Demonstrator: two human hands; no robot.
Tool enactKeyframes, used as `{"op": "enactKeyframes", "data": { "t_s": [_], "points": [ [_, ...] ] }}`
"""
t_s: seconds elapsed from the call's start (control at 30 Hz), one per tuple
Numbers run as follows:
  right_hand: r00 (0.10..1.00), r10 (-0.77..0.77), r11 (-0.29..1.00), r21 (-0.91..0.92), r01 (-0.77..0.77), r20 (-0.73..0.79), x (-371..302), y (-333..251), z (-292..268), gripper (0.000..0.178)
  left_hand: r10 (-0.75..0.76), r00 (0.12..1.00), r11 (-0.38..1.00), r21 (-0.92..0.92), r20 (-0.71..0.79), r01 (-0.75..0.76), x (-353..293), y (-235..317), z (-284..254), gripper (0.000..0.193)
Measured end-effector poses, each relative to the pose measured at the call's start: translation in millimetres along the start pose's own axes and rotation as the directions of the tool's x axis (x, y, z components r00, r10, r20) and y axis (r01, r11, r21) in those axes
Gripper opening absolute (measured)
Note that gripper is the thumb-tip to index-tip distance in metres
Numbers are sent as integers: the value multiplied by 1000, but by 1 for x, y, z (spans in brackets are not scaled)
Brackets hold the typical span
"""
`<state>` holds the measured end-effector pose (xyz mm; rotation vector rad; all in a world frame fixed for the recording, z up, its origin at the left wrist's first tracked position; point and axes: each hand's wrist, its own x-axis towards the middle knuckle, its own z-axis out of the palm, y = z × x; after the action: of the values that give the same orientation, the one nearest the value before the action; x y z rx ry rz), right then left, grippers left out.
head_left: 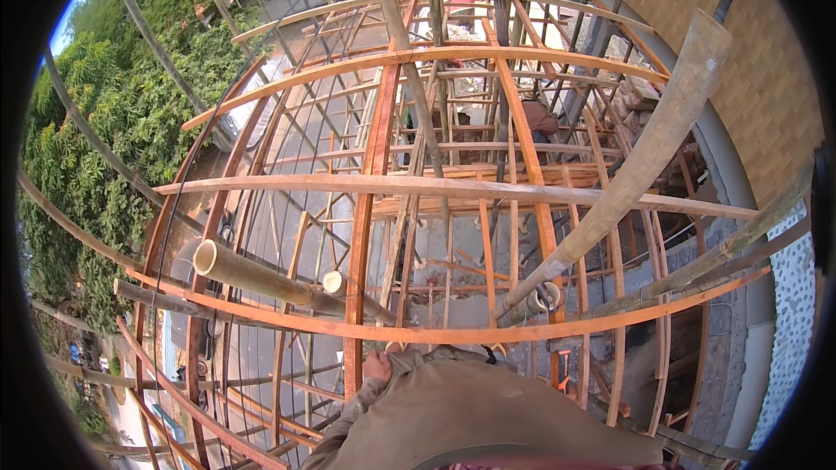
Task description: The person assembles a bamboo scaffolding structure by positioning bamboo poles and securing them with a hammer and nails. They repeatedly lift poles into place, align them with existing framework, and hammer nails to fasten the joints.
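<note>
My left hand is low in the middle, just right of an upright reddish timber. Its fingers look curled, and what they hold, if anything, cannot be made out. A brown sleeve covers that arm. Right in front of my body runs a long reddish wooden batten, bending across the view. My right hand does not show; my brown clothing fills the lower middle. Beyond the batten, a paler crossbar lies over two long reddish timbers, the left one and the right one.
A thick bamboo pole slants up on the right. Cut bamboo ends jut out on the left. Far below, between the timbers, lies grey floor. Another person bends among the poles. A tan tiled wall stands right, trees left.
</note>
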<state>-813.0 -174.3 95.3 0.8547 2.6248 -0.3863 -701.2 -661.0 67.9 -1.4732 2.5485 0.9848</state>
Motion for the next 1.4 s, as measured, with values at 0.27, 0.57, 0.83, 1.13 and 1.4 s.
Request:
{"op": "enactKeyframes", "data": {
  "t_s": [0.27, 0.57, 0.83, 1.13, 1.4],
  "points": [
    [1000, -9, 1000, 18, 8, 29, 6, 2, 0, 60, 150, 987, 985, 93, -54, -145, -3, -7, -13, 26],
    [999, -25, 999, 40, 24, 27, 15, 14, 13, 58, -64, 842, 952, -220, 536, 213, -1, -142, 3, 16],
    [1000, 4, 1000, -27, -3, 27, 6, 2, -3, 56, 42, 676, 952, -235, 736, 196, -14, -245, 55, 19],
    [999, -46, 999, -16, 46, 8, 23, 19, 22, 60, -108, 751, 953, -146, 651, 264, -38, -207, 25, 20],
    [1000, -14, 1000, -20, 14, 15, 8, 1, 1, 58, -201, 857, 970, -27, 475, 242, -68, -170, 30, 19]
  ]
}}
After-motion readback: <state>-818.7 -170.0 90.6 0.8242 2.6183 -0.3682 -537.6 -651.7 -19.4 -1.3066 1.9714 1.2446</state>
